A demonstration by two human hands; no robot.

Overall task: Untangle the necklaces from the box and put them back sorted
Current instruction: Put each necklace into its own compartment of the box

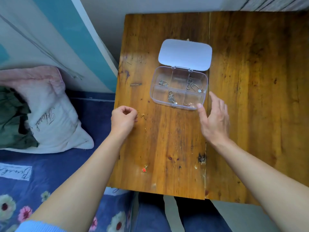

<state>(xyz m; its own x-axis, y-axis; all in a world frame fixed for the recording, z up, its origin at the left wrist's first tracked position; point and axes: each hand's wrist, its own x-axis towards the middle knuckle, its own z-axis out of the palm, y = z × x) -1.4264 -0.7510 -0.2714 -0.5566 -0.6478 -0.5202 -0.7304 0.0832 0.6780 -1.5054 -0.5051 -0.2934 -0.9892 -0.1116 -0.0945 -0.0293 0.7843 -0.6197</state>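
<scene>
A clear plastic box (205, 84) with six compartments lies open on the wooden table (250, 97), its white lid (185, 54) folded back. Silver necklaces lie in the back left (163, 83), back right (192, 84) and front middle (171, 97) compartments; a rose-gold one (189, 104) sits in the front right. A thin gold necklace (145, 131) with a red pendant (144, 169) stretches along the table's left side. My left hand (123, 120) pinches its clasp end. My right hand (214, 121) hovers open by the box's front right corner, thumb touching the rim.
The table's left edge borders a bed with a blue floral sheet (50, 173) and a white pillow (55, 118). A small dark mark or pin (135, 84) lies left of the box. A curtain (58, 30) hangs behind.
</scene>
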